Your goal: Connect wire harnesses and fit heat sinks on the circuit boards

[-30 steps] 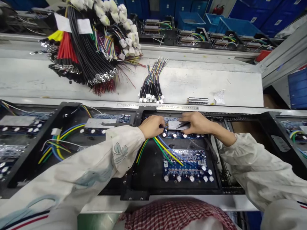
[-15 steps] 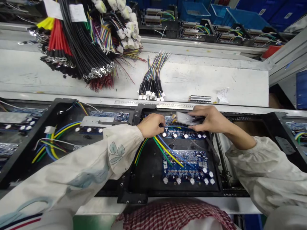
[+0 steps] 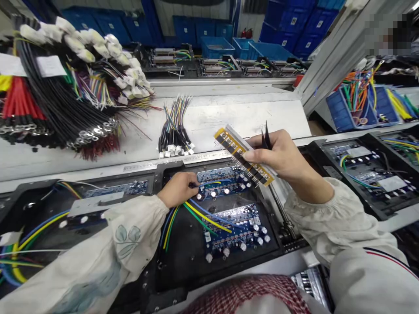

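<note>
And here's the right hand, up above the tray's far corner, thumb and fingers gripping a yellow-edged strip, tilted, its row of thin pins in plain view, grey metal on its back, with dark tweezers jutting up from the same hand. Down at the left, the left hand has its fingers bunched at the end of the upper board; loose wires run out beside them, but whether it's pinching any, I can't tell. So what's done? Both boards sit in the black tray, and green, yellow and blue wires stretch over the lower board; whether their ends are fixed isn't clear. What's left? The strip is off in the air, and neither board here wears a metal piece, while the tray to the left shows a metal plate across its board, and the one to the right has two pale plates on, so this tray looks only part-way. Beyond, on the white worktop, lies a bundle of plugged cables.
</note>
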### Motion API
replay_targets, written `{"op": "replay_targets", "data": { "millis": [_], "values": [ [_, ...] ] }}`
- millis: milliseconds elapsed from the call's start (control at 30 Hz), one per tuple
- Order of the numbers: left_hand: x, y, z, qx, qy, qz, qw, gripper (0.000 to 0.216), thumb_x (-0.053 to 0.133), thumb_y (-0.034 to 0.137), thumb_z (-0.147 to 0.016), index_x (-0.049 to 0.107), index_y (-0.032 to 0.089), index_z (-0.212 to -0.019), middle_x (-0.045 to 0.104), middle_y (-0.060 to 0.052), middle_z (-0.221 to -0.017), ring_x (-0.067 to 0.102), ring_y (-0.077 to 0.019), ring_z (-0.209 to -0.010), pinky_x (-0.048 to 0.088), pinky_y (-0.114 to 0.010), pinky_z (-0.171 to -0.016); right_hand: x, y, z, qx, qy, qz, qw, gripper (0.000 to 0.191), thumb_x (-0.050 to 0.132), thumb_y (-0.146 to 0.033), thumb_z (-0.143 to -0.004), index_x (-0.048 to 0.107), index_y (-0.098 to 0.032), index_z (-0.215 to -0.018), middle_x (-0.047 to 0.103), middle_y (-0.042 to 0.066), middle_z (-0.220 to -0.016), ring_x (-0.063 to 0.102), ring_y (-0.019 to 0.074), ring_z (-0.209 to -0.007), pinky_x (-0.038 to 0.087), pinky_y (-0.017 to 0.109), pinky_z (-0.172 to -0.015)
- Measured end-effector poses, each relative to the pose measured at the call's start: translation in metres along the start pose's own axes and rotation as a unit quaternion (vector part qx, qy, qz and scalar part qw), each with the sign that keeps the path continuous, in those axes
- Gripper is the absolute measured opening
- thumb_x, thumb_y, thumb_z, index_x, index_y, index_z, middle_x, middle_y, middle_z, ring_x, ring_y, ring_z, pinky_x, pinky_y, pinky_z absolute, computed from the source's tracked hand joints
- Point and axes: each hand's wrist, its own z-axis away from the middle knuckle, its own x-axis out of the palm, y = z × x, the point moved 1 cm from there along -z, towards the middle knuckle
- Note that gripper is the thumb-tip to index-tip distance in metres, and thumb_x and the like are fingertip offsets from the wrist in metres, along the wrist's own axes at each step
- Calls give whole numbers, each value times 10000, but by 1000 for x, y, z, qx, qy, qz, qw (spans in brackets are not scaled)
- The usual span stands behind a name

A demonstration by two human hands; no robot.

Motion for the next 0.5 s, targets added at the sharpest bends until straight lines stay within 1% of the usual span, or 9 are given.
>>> {"op": "replay_targets", "data": {
  "millis": [267,400,467,500],
  "values": [
    [0,1,0,-8,0,2,1000,105,551,164,-678,636,156,-617,624,-6,-670,580,-129,-653,431,-220,-625,-2,0,4,-23,1,24,999,199,695,-332,-674,648,-140,-650,554,-22,-594,500,86,-571,376,219,-507],
    [0,2,0,-11,3,2,1000,104,554,154,-671,637,162,-608,629,-4,-667,583,-130,-646,428,-216,-606,0,0,5,-13,-2,27,1000,203,698,-336,-678,652,-139,-669,552,-23,-590,488,84,-553,364,226,-494],
    [-1,2,0,-10,6,0,1000,100,560,156,-671,642,163,-612,632,-4,-670,585,-128,-642,428,-215,-605,-9,9,-4,0,11,24,1000,216,706,-344,-675,646,-136,-665,543,-20,-578,477,83,-534,353,229,-478],
    [-1,2,0,-11,6,-2,1000,99,563,155,-671,646,160,-617,636,-7,-677,587,-129,-646,428,-217,-614,-18,18,-12,7,36,21,999,227,708,-350,-676,641,-134,-664,541,-17,-576,472,82,-525,347,228,-468]
  ]
}}
